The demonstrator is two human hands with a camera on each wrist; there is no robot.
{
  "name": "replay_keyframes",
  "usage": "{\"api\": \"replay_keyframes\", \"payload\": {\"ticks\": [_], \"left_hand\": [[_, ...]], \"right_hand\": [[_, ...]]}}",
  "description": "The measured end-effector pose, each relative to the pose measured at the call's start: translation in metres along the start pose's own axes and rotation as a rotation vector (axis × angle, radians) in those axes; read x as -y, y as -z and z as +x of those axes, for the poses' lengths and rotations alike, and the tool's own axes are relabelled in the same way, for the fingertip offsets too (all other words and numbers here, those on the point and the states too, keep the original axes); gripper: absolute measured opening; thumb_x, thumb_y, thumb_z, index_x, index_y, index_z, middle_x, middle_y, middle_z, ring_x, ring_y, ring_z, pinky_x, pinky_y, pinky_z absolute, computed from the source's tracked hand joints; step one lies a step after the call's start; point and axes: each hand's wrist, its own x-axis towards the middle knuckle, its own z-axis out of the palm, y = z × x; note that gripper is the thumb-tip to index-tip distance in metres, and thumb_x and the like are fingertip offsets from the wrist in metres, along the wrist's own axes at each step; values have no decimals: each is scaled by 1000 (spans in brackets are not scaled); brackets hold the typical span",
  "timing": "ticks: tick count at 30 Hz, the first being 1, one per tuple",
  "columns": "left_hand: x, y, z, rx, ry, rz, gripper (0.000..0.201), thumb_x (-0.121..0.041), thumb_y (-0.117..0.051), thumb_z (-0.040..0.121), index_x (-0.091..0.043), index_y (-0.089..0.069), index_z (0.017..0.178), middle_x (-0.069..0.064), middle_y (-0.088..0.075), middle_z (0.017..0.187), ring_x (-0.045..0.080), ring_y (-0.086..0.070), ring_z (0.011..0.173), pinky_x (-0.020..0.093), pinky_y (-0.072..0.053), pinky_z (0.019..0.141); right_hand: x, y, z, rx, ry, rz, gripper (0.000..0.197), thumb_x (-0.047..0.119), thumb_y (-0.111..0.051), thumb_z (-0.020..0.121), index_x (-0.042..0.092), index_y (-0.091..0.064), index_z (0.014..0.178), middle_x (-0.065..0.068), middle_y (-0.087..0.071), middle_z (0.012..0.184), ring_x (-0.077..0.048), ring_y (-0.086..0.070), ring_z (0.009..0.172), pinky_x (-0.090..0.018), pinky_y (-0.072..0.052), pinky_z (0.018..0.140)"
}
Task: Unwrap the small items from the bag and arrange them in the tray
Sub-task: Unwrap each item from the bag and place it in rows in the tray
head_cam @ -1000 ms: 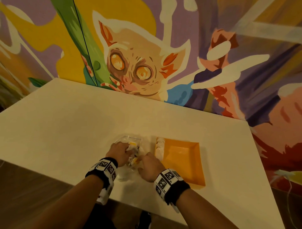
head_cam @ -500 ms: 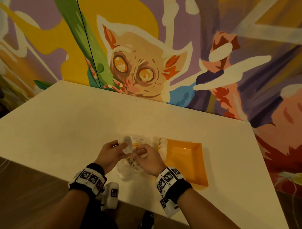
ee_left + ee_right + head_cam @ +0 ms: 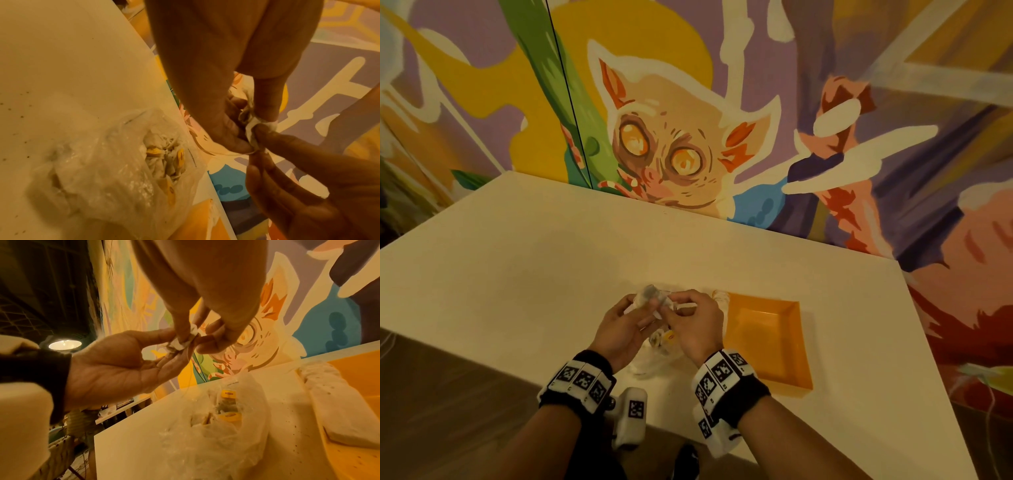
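Item 1: small white tea bag, with thin string trailing. Held in the air above the table, between both hands, just over the open plastic bag. In the right wrist view the tea bag sits at the very fingertips of both hands, not in either palm.

Item 2: left hand. Grip clamped on the tea bag, thumb and fingers pinching its left side; palm turned up and bare.

Item 3: right hand. Grip clamped on the same tea bag from the right, thumb and forefinger pinching its edge; other fingers curled loosely below.

Item 4: clear plastic bag, crumpled, lying on the table directly under the hands, near the table's front edge. Mouth open. Contents: several more tea bags with yellow tags, tangled with white strings.

Item 5: orange tray, square, shallow, flat on the table just right of the plastic bag. A row of white tea bags lies along its left inner side; the rest of the floor shows orange.

Item 6: table, white top, small dark specks near the bag. Far edge meets a painted wall showing a wide-eyed animal.

Item 7: wristbands with black-and-white square markers, one on each wrist
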Motion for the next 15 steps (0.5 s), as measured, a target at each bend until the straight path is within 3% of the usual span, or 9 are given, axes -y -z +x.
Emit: {"api": "replay_keyframes", "payload": {"ticks": [3,5,7,9,11,13,15], "left_hand": [[3,1,-1,-3,-20,-17,32,-6,-64,87,-5,-56,119,21,-65,120,29,-67,105,33,-58,82],[3,1,-2,-2,-15,-65,36,-2,-59,90,-13,-58,124,16,-69,115,28,-67,103,32,-59,79],[0,-1,-4,8,4,-101,32,1,-53,93,-15,-61,119,12,-70,108,26,-68,97,32,-59,75],[-3,-5,-6,10,30,-135,19,2,-51,92,-7,-63,104,10,-70,92,22,-70,82,32,-59,71],[-7,-7,-7,-5,79,-173,10,-5,-53,92,-6,-62,93,9,-68,82,21,-69,73,33,-60,73],[-7,-4,-4,-36,133,-188,13,-19,-56,94,-7,-62,91,10,-70,87,24,-67,81,35,-55,81],[-6,3,3,-84,155,-144,22,-31,-57,94,-11,-59,86,8,-65,85,24,-63,80,35,-50,79]], "right_hand": [[1,2,2,-7,-59,6,17,28,-81,76,15,-75,85,4,-73,82,-8,-70,74,-30,-60,71],[1,2,4,22,-86,-2,15,26,-80,77,14,-75,84,3,-73,79,-10,-70,74,-30,-59,73],[2,2,5,46,-92,-14,11,26,-78,80,17,-73,83,4,-72,79,-11,-69,75,-32,-60,74],[5,2,6,57,-92,-10,8,25,-77,82,20,-70,80,2,-70,79,-17,-70,76,-41,-60,73],[10,4,8,77,-83,-11,7,21,-76,83,20,-69,80,-2,-69,80,-24,-70,75,-45,-59,72],[15,9,11,97,-34,-75,4,16,-73,85,19,-72,82,1,-69,79,-18,-68,72,-38,-59,73],[19,16,15,107,55,-178,7,12,-70,87,16,-75,85,6,-70,81,-8,-64,74,-21,-56,73]]}}
